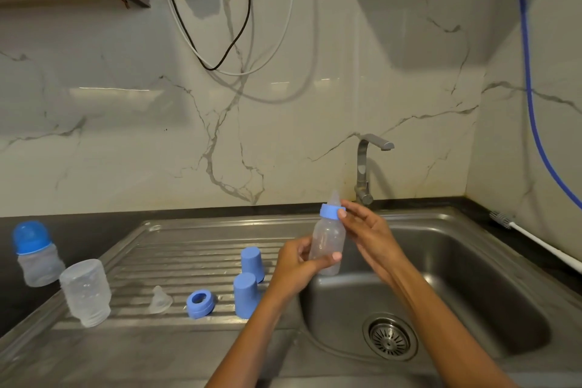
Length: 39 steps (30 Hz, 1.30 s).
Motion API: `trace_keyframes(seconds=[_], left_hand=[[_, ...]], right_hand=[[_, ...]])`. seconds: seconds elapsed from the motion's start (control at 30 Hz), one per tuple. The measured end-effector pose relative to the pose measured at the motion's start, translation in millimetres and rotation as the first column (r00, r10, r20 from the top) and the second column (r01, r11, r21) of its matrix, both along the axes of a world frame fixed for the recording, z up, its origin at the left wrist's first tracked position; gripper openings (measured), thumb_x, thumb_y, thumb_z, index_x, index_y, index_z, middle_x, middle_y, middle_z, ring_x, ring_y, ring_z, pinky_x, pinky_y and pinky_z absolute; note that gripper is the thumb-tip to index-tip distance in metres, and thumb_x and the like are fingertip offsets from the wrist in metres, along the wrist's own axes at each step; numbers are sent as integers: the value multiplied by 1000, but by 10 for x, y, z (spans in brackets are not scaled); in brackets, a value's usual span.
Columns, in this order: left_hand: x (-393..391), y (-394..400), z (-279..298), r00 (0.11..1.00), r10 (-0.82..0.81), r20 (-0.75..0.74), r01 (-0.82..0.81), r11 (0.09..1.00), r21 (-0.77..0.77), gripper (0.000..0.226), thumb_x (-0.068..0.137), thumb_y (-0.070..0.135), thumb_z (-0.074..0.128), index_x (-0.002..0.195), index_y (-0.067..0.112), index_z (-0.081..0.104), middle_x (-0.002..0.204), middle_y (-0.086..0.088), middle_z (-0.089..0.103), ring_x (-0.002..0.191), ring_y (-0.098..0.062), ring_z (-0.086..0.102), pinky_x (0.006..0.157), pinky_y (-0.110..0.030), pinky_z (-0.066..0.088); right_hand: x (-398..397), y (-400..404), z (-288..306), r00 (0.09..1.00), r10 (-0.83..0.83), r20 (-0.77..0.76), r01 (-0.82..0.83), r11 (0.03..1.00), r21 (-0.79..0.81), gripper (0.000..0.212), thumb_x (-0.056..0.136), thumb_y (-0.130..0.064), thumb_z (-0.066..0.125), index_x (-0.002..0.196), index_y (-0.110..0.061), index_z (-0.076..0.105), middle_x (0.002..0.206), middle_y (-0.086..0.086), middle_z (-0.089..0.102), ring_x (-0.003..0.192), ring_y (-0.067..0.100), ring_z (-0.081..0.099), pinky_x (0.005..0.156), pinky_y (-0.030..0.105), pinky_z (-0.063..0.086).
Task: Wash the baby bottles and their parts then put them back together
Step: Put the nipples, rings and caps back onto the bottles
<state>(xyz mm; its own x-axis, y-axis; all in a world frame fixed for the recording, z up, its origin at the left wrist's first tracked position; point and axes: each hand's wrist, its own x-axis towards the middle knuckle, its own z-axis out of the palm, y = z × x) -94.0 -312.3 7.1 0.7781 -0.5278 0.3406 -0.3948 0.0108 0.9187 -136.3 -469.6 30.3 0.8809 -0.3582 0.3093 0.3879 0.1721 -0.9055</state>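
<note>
I hold a clear baby bottle upright over the left edge of the sink basin. My left hand grips its lower body. My right hand pinches the blue screw ring at its neck, with a clear teat standing above the ring. On the ribbed drainboard lie two blue caps, a loose blue ring, a loose clear teat and an upturned clear bottle. An assembled bottle with a blue cap stands on the dark counter at far left.
A steel tap rises behind the basin, its spout pointing right. The drain strainer sits in the basin floor. A white-handled bottle brush lies on the counter's right edge. Cables and a blue hose hang on the marble wall.
</note>
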Motion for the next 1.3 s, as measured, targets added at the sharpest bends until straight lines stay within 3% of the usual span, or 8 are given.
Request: trace_keyframes(seconds=[0.13, 0.4, 0.63, 0.77, 0.87, 0.97, 1.17, 1.3], left_hand=[[-17, 27, 40, 999, -52, -15, 52, 998, 21, 34, 79, 19, 76, 111, 14, 67, 102, -3, 72, 95, -15, 68, 85, -30, 55], [-9, 115, 58, 970, -217, -105, 224, 973, 56, 32, 86, 19, 68, 118, 16, 65, 109, -3, 71, 103, -15, 66, 86, -26, 53], [-49, 3, -73, 988, 43, 147, -60, 992, 111, 36, 72, 19, 82, 101, 27, 62, 89, 19, 66, 81, 11, 62, 69, -6, 46], [17, 41, -49, 996, -85, -24, 86, 994, 67, 33, 78, 21, 78, 109, 15, 68, 100, 0, 73, 96, -12, 67, 83, -23, 52], [55, 106, 2, 976, -186, -118, 190, 981, 27, 38, 76, 25, 78, 112, 17, 69, 105, -2, 73, 102, -18, 67, 86, -27, 52], [45, 119, 13, 971, -194, -141, 195, 981, -2, 39, 70, 29, 79, 107, 21, 71, 102, -1, 74, 100, -17, 68, 84, -26, 53], [-36, 13, -47, 988, 71, 140, -86, 990, 109, 37, 72, 20, 82, 105, 18, 68, 94, 3, 72, 85, -6, 67, 72, -16, 51], [-54, 37, 24, 995, -90, -32, 92, 992, 81, 34, 77, 22, 78, 108, 15, 69, 97, 1, 73, 93, -11, 68, 81, -23, 53]], right_hand=[[7, 76, -14, 999, -33, -26, 33, 999, 12, 42, 69, -30, 76, 107, -14, 69, 107, 11, 71, 96, 19, 69, 76, 26, 56], [-85, 31, 2, 960, 279, 8, -278, 958, 74, 45, 78, -13, 68, 122, -15, 59, 121, 6, 68, 113, 20, 64, 84, 26, 56], [-38, 361, -130, 905, -411, -113, 377, 895, -237, 41, 68, -19, 85, 101, -14, 61, 94, 3, 65, 88, 17, 64, 67, 21, 53], [-62, 238, -46, 977, -116, -177, 62, 956, -285, 42, 81, -26, 73, 120, -23, 58, 116, -2, 60, 105, 14, 61, 80, 23, 54], [-86, 77, 42, 959, 239, -153, -236, 971, 38, 43, 91, -9, 57, 134, -10, 52, 133, 7, 55, 115, 18, 58, 95, 29, 50], [-157, -34, 71, 938, 343, -55, -342, 939, 32, 41, 89, -8, 57, 130, -7, 55, 132, 6, 61, 117, 16, 61, 97, 29, 51], [-97, 248, -107, 953, -273, -128, 265, 961, -80, 39, 67, -13, 85, 101, -11, 66, 100, 8, 71, 90, 18, 68, 62, 14, 52], [-106, 210, -27, 985, -88, -149, 65, 987, -148, 41, 73, -24, 77, 111, -19, 63, 116, 6, 66, 102, 16, 65, 75, 21, 55]])
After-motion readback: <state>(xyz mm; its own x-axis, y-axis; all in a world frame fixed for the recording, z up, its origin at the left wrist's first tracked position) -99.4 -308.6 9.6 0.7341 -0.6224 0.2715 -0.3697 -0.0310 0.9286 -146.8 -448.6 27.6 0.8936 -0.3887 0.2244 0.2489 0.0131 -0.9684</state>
